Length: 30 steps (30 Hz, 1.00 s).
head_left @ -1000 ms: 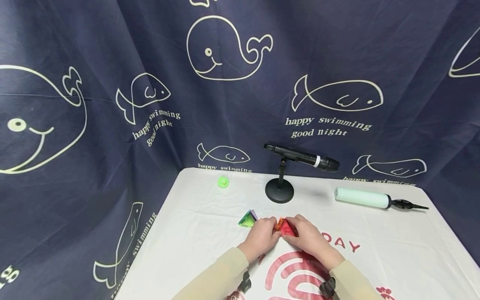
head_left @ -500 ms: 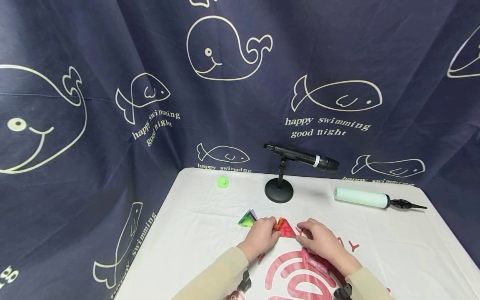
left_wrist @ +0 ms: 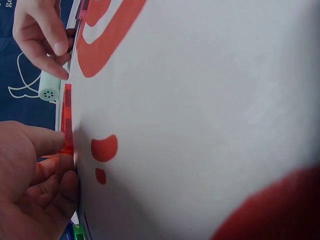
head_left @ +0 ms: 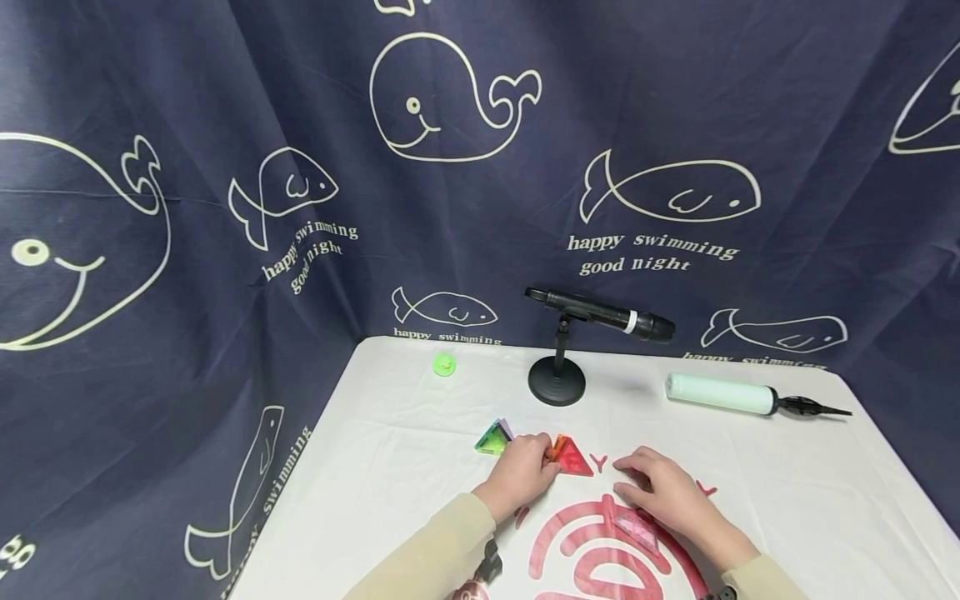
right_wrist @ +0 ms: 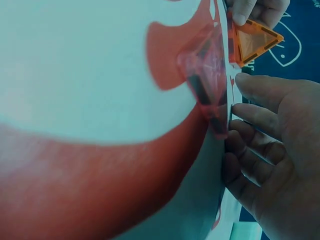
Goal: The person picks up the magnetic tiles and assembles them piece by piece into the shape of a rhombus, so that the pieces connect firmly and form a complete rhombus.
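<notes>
1. One red tile point(head_left: 575, 460) and one orange tile point(right_wrist: 257, 42) are pinched by the left hand point(head_left: 517, 471).
2. One pink tile point(head_left: 636, 532) is sited near the right hand point(head_left: 663, 493), which is released.
3. Also counted: one green tile point(head_left: 491, 441), one microphone point(head_left: 600, 313), one pump point(head_left: 720, 394).
4. A gap is left between red tile and right hand; the pump is placed near the far edge.
5. White cloth point(head_left: 397, 408) is backed by navy curtain point(head_left: 480, 208).

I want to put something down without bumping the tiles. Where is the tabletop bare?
The white tabletop looks bare left of the green tile and left hand, and right of the right hand, nearer than the mint pump. The middle is crowded by the red tile, orange tile, pink tile and both hands.
</notes>
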{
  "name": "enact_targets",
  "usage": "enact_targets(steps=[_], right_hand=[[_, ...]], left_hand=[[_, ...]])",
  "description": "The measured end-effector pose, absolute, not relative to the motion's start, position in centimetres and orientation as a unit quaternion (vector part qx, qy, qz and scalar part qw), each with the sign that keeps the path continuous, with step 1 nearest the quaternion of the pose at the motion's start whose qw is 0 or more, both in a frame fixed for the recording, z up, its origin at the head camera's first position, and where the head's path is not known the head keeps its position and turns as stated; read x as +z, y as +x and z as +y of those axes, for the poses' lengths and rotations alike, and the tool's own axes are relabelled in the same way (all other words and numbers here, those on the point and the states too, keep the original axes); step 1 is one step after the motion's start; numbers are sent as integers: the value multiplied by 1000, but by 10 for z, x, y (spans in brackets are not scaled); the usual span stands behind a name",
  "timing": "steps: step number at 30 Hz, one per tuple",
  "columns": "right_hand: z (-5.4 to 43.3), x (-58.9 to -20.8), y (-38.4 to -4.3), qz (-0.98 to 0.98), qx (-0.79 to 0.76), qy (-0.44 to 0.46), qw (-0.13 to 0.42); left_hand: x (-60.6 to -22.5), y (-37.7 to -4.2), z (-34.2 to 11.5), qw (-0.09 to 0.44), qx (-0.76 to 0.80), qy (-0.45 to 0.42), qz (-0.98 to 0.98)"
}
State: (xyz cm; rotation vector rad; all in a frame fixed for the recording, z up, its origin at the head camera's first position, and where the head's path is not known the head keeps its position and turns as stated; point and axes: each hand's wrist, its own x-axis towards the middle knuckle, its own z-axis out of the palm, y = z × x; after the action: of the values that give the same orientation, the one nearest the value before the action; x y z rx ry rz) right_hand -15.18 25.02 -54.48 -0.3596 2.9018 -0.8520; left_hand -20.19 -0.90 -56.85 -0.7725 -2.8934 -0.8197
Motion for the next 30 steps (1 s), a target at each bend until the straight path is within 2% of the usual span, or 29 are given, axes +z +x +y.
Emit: enact_targets(steps=[14,21,30], right_hand=[[279,-548,-130,935,-290,-201,37],[290,-548,-120,932,-289,-211,64],[299,-547,-114,926,-286,-236,65]], left_hand=[[-568,-201,-9,15,-264,-252,-931],[-567,-201,-9,14,-266,-248,-931],[-570,-202,-9,13,-264,-247,-932]])
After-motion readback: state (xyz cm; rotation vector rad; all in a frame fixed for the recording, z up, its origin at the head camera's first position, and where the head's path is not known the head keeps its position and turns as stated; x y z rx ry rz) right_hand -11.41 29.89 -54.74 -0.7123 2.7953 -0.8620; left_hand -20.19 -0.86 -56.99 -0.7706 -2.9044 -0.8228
